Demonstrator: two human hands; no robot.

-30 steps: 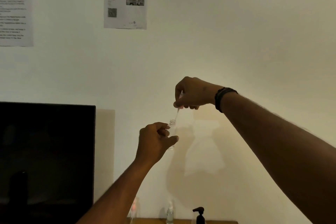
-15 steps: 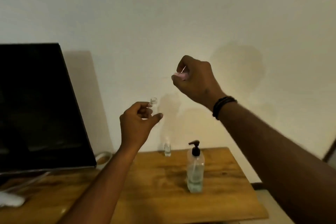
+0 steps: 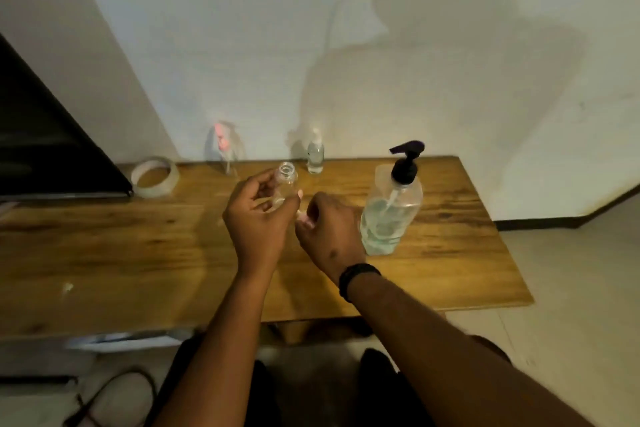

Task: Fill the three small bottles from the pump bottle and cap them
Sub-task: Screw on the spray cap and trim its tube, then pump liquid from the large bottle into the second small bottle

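Setting — plain pale wall behind a wooden desk; dark screen at the far left edge.

Left hand: fingers curled round a small clear bottle, neck open and uncapped, held just above the desk; it looks empty, though that is hard to tell.

Right hand: fingers bent closed round a small pale pink piece, probably the bottle's cap or spray top; most of it is hidden.

Pump bottle: clear, black pump head, partly full, upright just right of the right hand.

Second small bottle: capped, upright at the back edge near the wall, liquid inside. Third small bottle: blurred, pink top, back edge to its left.

Tape roll: lying flat beside the screen.

Risks, as judged: the narrow neck leaves little margin under the nozzle — a poorly aimed pump stroke would put liquid on the fingers and desk; the light bottle could tip if set down open; the small pink piece could slip from the hand.

Markings: no label, brand or legible writing on any item.
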